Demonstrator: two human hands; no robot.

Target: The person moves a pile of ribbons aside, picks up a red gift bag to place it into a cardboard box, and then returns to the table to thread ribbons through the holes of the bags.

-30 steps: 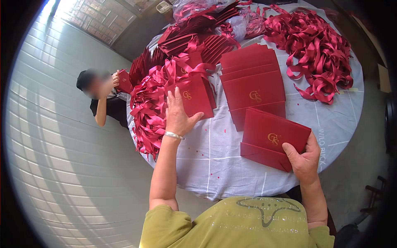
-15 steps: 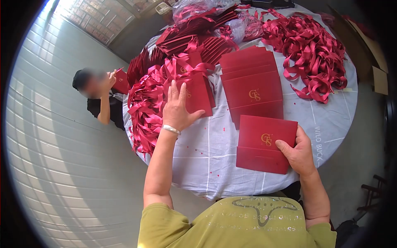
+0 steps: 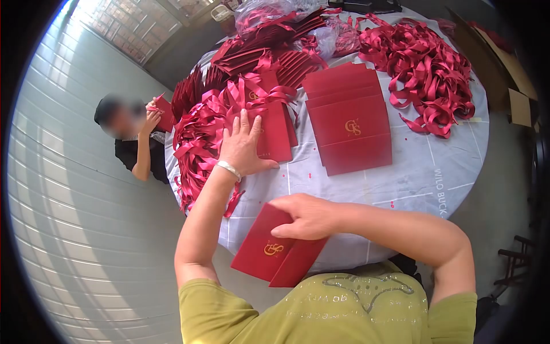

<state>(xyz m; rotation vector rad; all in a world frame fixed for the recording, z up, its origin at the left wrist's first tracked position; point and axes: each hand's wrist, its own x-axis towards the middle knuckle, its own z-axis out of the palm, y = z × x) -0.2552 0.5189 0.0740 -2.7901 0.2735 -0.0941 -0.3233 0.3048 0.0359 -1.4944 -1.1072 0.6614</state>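
My right hand (image 3: 306, 217) grips the upper corner of a flat red paper bag (image 3: 264, 252), thumb on its face. The bag has a gold logo and a bottom fold, and it hangs tilted over the table's front edge by my shirt. My left hand (image 3: 243, 146) lies flat with fingers spread on a red bag (image 3: 275, 140) in the left pile. Pink-red ribbons (image 3: 200, 146) are heaped beside that hand. To the right of the pile is a fanned stack of flat red bags (image 3: 352, 129), logo side up.
A round table with a pale cloth (image 3: 424, 178) bears everything. Loose ribbons (image 3: 429, 74) are heaped at the back right. More red bags (image 3: 269, 46) and clear plastic (image 3: 263, 14) lie at the back. A person (image 3: 137, 135) at the left holds a red bag. A cardboard box (image 3: 518, 106) is at the right.
My right hand has carried the red bag from in front of the stack leftward and toward my body, turning it. My left hand has shifted slightly, staying on the left pile.
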